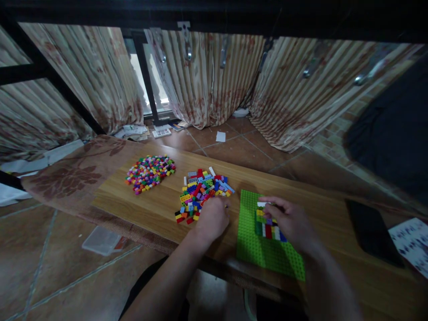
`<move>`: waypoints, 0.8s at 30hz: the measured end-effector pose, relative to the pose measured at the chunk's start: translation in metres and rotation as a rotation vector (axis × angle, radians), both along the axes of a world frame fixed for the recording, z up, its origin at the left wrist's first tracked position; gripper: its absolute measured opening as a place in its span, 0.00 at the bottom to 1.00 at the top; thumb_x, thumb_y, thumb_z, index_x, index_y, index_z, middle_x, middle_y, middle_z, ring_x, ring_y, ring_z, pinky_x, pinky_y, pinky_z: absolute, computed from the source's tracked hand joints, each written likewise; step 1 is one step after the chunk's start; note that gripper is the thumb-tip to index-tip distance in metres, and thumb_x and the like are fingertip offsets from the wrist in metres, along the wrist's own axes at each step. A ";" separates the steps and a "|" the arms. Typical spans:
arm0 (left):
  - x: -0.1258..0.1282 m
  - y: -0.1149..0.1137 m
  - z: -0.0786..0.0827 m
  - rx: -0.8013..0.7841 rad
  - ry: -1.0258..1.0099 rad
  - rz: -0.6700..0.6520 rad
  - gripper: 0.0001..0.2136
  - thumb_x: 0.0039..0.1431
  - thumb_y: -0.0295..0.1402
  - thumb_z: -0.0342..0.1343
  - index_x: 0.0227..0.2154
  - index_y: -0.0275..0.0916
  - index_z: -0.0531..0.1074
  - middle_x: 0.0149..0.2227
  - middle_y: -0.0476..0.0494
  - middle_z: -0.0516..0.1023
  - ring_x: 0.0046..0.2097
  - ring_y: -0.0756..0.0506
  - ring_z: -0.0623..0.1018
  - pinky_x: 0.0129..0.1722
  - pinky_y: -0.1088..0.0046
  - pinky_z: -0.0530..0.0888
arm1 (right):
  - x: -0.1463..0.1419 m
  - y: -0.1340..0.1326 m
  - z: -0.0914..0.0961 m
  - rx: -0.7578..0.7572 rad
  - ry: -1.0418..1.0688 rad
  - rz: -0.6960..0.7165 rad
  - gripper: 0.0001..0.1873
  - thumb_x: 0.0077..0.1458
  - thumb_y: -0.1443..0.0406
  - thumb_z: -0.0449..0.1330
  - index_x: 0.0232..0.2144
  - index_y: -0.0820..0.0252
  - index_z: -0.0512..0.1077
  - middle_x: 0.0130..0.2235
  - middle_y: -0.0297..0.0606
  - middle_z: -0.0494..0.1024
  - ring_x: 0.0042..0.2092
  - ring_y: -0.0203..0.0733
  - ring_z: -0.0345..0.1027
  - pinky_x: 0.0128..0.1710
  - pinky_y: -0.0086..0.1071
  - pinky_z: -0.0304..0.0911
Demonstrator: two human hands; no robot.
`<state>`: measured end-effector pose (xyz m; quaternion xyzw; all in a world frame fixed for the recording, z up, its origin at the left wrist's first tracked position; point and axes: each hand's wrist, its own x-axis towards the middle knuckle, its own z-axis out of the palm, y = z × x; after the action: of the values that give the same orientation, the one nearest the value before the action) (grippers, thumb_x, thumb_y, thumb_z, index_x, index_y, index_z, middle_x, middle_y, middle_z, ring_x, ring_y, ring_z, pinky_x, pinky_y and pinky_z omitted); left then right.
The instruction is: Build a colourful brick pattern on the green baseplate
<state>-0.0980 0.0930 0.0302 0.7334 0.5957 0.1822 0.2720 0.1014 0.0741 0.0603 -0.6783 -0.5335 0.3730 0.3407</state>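
A green studded baseplate lies on the wooden board, with a small build of coloured toy bricks on it. My right hand reaches over this build from the right, index finger and thumb closed about a white brick at its far edge. At the near right side of a loose pile of larger mixed bricks, my left hand is curled with its fingers together. Whatever those fingers hold is hidden behind the hand.
Farther left sits a heap of small bricks. Right of the baseplate lies a black flat device, beside a printed sheet. A clear plastic box is on the tiled floor. Striped curtains hang behind the table.
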 end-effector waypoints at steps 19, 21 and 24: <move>0.058 -0.031 0.002 -0.043 -0.275 -0.304 0.12 0.61 0.29 0.48 0.35 0.41 0.78 0.32 0.47 0.81 0.33 0.48 0.78 0.35 0.75 0.71 | 0.044 -0.021 0.002 -0.127 -0.370 0.311 0.10 0.50 0.63 0.57 0.28 0.58 0.79 0.26 0.35 0.79 0.28 0.39 0.70 0.30 0.32 0.59; 0.063 -0.033 0.001 -0.043 -0.221 -0.334 0.12 0.61 0.30 0.48 0.34 0.40 0.78 0.32 0.47 0.81 0.32 0.47 0.78 0.34 0.75 0.70 | 0.042 -0.019 -0.001 -0.092 -0.413 0.307 0.10 0.50 0.65 0.57 0.29 0.58 0.79 0.28 0.35 0.81 0.31 0.40 0.71 0.32 0.32 0.59; 0.069 -0.036 -0.003 -0.042 -0.170 -0.344 0.11 0.61 0.32 0.49 0.36 0.41 0.78 0.34 0.46 0.82 0.34 0.46 0.79 0.36 0.73 0.71 | 0.041 -0.018 -0.004 -0.071 -0.429 0.256 0.09 0.49 0.66 0.57 0.29 0.57 0.79 0.30 0.35 0.81 0.32 0.40 0.72 0.32 0.32 0.60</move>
<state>-0.0288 0.0573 0.0268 0.8007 0.4400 0.1816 0.3638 0.1421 0.0564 0.0560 -0.6806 -0.6616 0.2791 0.1457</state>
